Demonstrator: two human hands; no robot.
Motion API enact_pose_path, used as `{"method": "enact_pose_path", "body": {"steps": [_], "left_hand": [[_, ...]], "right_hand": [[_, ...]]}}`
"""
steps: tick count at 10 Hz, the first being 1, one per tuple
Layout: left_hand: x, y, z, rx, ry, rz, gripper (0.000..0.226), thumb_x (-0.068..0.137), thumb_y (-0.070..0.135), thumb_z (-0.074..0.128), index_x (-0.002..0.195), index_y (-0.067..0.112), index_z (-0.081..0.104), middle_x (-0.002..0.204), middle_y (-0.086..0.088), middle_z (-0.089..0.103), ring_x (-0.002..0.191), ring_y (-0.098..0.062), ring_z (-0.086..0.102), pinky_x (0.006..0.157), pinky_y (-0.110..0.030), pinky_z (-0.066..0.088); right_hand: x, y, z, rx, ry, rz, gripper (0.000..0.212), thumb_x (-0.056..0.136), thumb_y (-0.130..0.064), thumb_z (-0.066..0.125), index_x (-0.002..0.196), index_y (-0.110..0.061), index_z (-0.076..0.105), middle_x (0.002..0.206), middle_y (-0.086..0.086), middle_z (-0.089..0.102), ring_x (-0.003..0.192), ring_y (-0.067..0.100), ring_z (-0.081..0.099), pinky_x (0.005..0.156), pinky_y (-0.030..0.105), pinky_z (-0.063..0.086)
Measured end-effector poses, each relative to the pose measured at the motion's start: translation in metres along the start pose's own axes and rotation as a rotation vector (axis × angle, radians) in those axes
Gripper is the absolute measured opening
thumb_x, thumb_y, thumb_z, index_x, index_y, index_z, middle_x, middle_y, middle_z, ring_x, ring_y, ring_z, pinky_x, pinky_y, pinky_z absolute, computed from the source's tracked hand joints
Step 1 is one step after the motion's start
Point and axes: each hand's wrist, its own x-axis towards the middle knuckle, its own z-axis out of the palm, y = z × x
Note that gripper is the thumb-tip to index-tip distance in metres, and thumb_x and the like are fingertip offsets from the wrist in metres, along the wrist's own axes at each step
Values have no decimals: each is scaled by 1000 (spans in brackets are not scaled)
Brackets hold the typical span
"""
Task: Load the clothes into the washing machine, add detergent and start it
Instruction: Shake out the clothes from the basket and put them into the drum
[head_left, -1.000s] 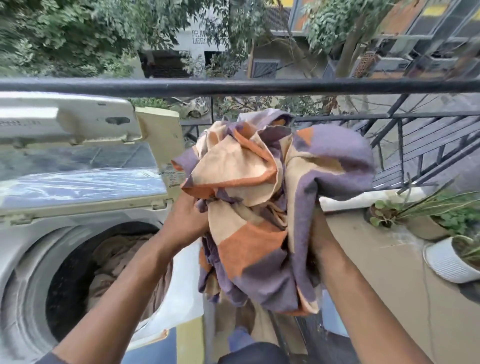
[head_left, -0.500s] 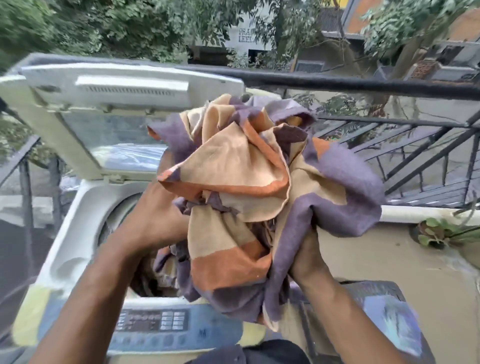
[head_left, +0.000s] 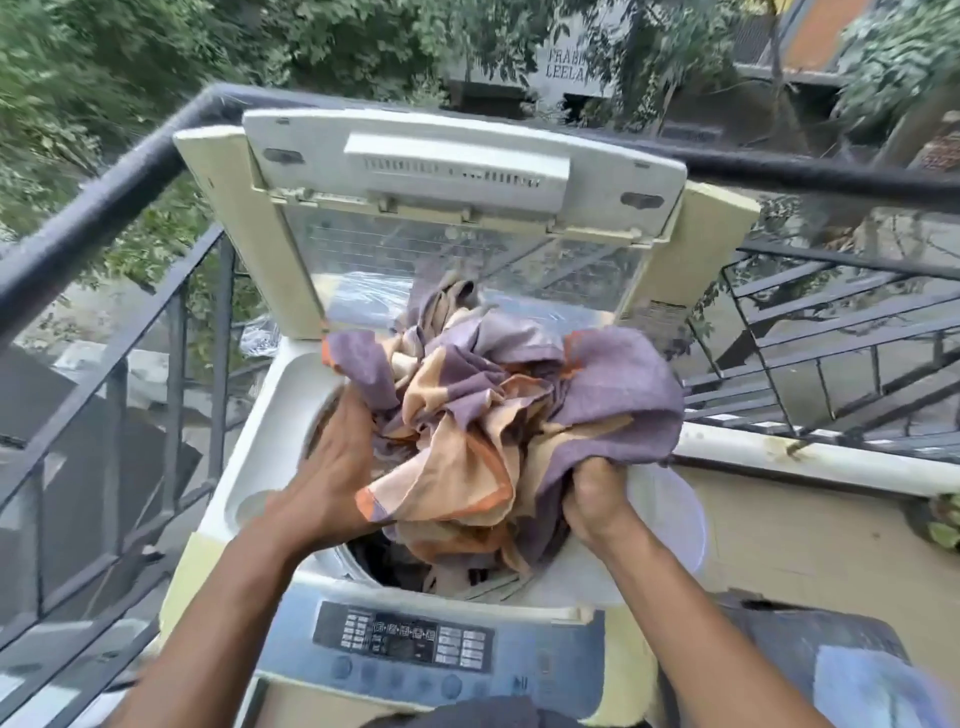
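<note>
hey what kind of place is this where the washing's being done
Most likely an outdoor balcony or terrace of a home. A top-loading washing machine stands against a black metal railing, with trees and neighbouring buildings beyond and below it, which suggests an upper floor.

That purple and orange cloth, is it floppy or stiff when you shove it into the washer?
Probably floppy: the purple and orange cloth bunches into soft folds over the washing machine drum opening. It likely sags where nothing supports it, since loose ends hang between the left hand and right hand. It seems light for its bulk, though that is a guess.
</note>
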Motion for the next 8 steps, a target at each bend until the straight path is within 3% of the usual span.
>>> {"method": "enact_pose_path", "body": {"steps": [1,2,3,4,5,6,7,8], "left_hand": [[1,-39,32,7,-48,-173,100,70,62,71,145,17,23,134,5,34,132,-27,43,110,-33,37],[-2,-73,61,-166,-105,-316,134,64,61,77,164,17,0,157,-16,32,147,-33,37,120,-48,38],[-3,-71,65,-224,-79,-402,127,70,49,82,167,15,8,168,-10,24,157,-24,25,128,-41,26],[7,-74,74,-136,-134,-402,70,88,28,70,152,16,44,151,-11,51,143,-28,46,116,-39,39],[23,-86,90,-58,-295,-335,54,91,21,63,145,18,58,146,-6,61,135,-29,57,110,-39,46],[41,-100,113,47,-472,-257,62,85,26,60,147,17,58,151,-10,57,142,-31,51,116,-39,41],[58,-118,151,193,-627,-179,61,90,34,62,150,32,51,156,-1,50,144,-29,48,113,-47,46],[63,-119,167,290,-756,-157,72,84,42,58,154,34,42,163,2,37,152,-31,32,118,-53,39]], "right_hand": [[8,10,12,129,21,344,56,102,7,38,66,-22,70,52,-9,67,58,6,66,55,21,54],[14,37,32,43,48,562,25,100,3,48,85,-16,54,82,2,57,71,15,54,64,29,48],[9,59,49,106,99,659,27,89,0,53,110,-18,51,88,7,57,72,18,53,68,30,47],[-1,64,64,-245,226,360,48,86,-9,61,123,-36,46,120,-3,59,98,12,59,84,32,52],[9,66,74,-630,-92,178,66,91,-17,65,150,-31,39,149,-2,39,139,20,37,114,38,35],[25,79,86,-939,-322,85,66,95,-32,62,154,-35,35,162,1,28,151,30,25,120,45,30],[47,103,93,-1371,-474,9,74,94,-34,62,158,-38,26,170,8,6,152,45,12,120,59,26],[63,115,89,-1618,-578,-13,74,92,-44,65,156,-43,29,172,8,-15,154,47,-1,121,68,14]]}}
